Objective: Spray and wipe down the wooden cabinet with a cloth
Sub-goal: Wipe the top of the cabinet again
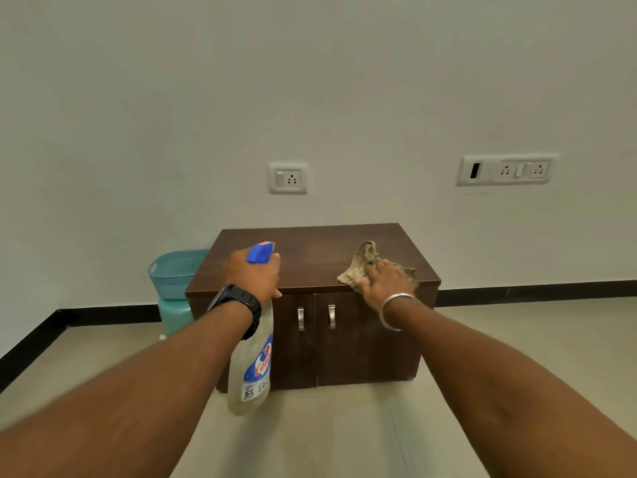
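Left hand (253, 272) gripped the spray bottle (253, 369); right hand (383, 283) pressed flat on the cloth (360, 262). Overlapping strokes would best cover the wooden cabinet (312, 251).

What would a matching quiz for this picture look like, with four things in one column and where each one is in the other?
Things:
1. spray bottle
2. cloth
3. teal basket
4. metal handles

Places:
A. on the doors of the cabinet
B. gripped by the left hand
C. on the cabinet top, under the right hand
D. beside the cabinet, on its left

Pairs: 1-B, 2-C, 3-D, 4-A
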